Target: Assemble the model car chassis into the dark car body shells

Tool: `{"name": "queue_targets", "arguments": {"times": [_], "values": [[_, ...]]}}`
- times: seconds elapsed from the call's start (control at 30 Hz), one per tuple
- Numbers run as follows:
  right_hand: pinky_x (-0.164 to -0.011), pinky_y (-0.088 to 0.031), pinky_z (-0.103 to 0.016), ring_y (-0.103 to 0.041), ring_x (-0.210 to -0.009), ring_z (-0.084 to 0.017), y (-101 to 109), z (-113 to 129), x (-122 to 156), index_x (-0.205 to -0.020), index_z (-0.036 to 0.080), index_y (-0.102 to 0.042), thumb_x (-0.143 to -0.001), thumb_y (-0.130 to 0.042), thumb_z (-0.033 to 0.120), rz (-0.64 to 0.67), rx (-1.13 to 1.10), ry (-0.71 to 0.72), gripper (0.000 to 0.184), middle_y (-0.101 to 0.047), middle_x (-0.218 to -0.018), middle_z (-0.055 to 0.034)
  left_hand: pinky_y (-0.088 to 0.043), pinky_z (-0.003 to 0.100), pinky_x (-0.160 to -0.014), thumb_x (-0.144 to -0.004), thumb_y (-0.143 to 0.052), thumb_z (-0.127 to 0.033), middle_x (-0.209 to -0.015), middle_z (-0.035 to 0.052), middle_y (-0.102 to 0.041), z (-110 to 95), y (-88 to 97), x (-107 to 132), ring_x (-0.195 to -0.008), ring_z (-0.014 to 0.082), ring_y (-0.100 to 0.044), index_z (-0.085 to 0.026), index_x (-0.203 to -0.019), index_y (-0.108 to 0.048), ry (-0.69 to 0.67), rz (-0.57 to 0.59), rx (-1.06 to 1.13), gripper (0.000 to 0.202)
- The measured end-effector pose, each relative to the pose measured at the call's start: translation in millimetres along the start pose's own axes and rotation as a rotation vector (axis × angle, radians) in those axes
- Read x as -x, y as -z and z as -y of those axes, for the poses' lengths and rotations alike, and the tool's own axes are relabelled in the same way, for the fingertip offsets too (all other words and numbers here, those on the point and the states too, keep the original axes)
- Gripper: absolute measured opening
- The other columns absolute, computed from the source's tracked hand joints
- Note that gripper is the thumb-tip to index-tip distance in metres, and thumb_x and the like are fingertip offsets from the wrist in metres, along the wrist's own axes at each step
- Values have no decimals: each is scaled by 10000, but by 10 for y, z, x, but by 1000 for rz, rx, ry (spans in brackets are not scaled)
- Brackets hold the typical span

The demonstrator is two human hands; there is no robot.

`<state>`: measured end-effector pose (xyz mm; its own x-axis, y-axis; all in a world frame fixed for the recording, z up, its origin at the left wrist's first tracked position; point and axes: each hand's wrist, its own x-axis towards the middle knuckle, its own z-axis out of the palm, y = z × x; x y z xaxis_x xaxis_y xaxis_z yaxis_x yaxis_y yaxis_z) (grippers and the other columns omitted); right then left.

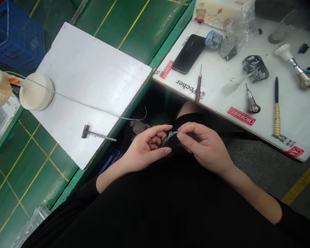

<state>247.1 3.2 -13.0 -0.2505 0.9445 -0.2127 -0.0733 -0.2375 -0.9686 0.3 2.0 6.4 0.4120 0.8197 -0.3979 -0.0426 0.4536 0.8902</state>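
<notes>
Above my lap, my right hand (200, 143) pinches one end of a thin, bent, bluish-grey strip (172, 134) between thumb and fingertips. The strip looks like a small bundle or a narrow moulded part; I cannot tell its exact kind. Its other end reaches into the gap of my left hand (148, 146), whose thumb and index finger are apart while the remaining fingers curl. Whether those curled fingers touch the strip is unclear. Left of my hands, a small metal hammer-shaped tool (98, 133) lies on a white board (93, 65), its handle over the board's edge.
A cream fan (36, 91) stands on the board, with a pale cord (93, 106) trailing toward my lap. On the right table (217, 93) lie a phone (189, 53), a brown-handled pick (198, 86), a yellow-handled knife (277, 110), metal-knobbed tools and dark parts. A blue crate (15, 34) is far left.
</notes>
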Motion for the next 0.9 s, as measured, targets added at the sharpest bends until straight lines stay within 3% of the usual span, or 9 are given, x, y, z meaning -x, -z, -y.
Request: {"name": "queue_targets", "arguments": {"times": [0.13, 0.27, 0.43, 0.57, 0.73, 0.9], "values": [[-750, -559, -291, -732, -933, -154, 19, 36, 45, -1057, 272, -808, -1105, -842, 306, -64, 221, 289, 68, -766, -1094, -21, -664, 319, -1010, -958, -1009, -240, -1210, 73, -788, 5, -26, 0, -1085, 181, -776, -231, -1313, -857, -140, -74, -57, 386], [-809, -594, -304, -739, -937, -152, 14, 41, 55, -1071, 279, -790, -1092, -842, 227, -53, 326, 437, 77, -774, -1063, -2, -662, 314, -951, -917, -1045, -245, -1187, 72, -748, 16, -14, -28, -1018, 172, -754, -207, -1100, -869, -270, -97, -66, 257], [-838, -639, -307, -754, -916, -149, -3, 57, 47, -1068, 263, -782, -1074, -857, 191, -71, 386, 499, 103, -780, -1052, -2, -653, 327, -949, -928, -1029, -205, -1191, 81, -748, 82, 43, -33, -1072, 196, -755, -226, -1097, -864, -387, -142, -109, 237], [-801, -677, -298, -789, -906, -168, 5, 90, 50, -1126, 251, -799, -1039, -894, 166, -60, 444, 669, 154, -799, -1074, -35, -675, 453, -1075, -931, -1019, -198, -1233, 104, -771, 91, 76, -8, -1158, 263, -791, -235, -1127, -855, -502, -134, -183, 259], [-767, -738, -332, -841, -880, -213, 72, 159, 106, -1174, 328, -860, -1035, -895, 180, -32, 553, 821, 206, -842, -1067, -45, -591, 642, -1291, -949, -1005, -246, -1382, 130, -791, -13, 84, 52, -1456, 384, -735, -271, -1090, -886, -586, -162, -269, 186], [-762, -781, -338, -870, -903, -223, 153, 213, 190, -1212, 331, -878, -1005, -899, 112, 42, 619, 906, 302, -860, -1105, -41, -539, 710, -1328, -958, -1002, -349, -1388, 124, -803, -106, 102, 95, -1496, 417, -700, -318, -1057, -935, -597, -166, -299, 123]]}}
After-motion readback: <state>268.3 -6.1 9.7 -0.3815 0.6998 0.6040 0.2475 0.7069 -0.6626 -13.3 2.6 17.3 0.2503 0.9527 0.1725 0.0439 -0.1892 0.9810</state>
